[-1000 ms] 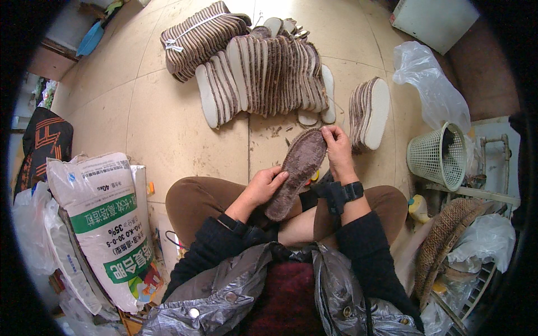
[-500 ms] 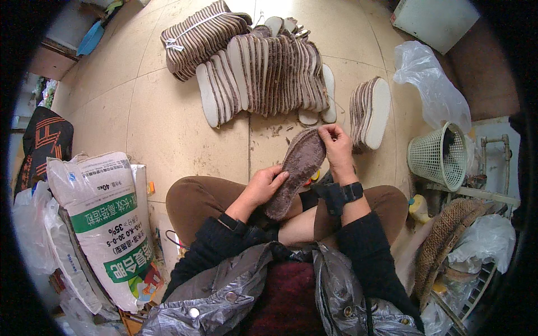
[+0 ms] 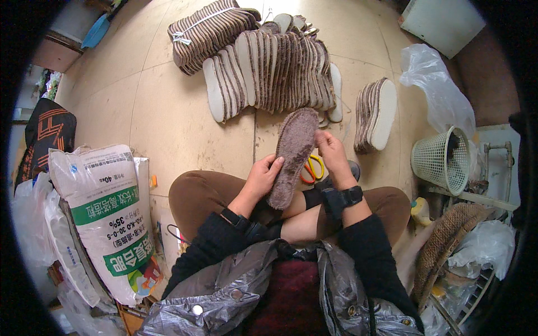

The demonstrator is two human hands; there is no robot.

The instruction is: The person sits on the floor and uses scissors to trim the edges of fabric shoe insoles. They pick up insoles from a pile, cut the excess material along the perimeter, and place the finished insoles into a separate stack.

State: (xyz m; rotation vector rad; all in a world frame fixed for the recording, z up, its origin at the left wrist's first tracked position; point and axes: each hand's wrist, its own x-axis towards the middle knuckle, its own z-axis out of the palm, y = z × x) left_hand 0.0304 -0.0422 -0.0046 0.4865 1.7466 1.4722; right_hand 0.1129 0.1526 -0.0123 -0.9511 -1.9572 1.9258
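A brown fuzzy shoe insole (image 3: 293,151) is held up over my crossed legs, its toe end pointing away from me. My left hand (image 3: 261,176) grips its left edge, with the thumb on top of the pile. At the right edge, the fingers of my right hand (image 3: 333,157) are pinched together; whatever lies between them is too small to make out. Under that hand, scissors (image 3: 317,166) with yellow and red handles show in part. Beyond the insole stands a long row of similar insoles (image 3: 274,73), and a shorter stack (image 3: 375,115) sits to the right.
A tied bundle of insoles (image 3: 213,33) lies at the far left of the row. On my left leans a printed white sack (image 3: 106,207). To the right are a pale green plastic basket (image 3: 440,159), a clear plastic bag (image 3: 437,84) and a woven brown mat (image 3: 448,246).
The insole has swung more upright and its toe end has moved away from me. My right hand has slid down its right edge, and the scissors' handles show more.
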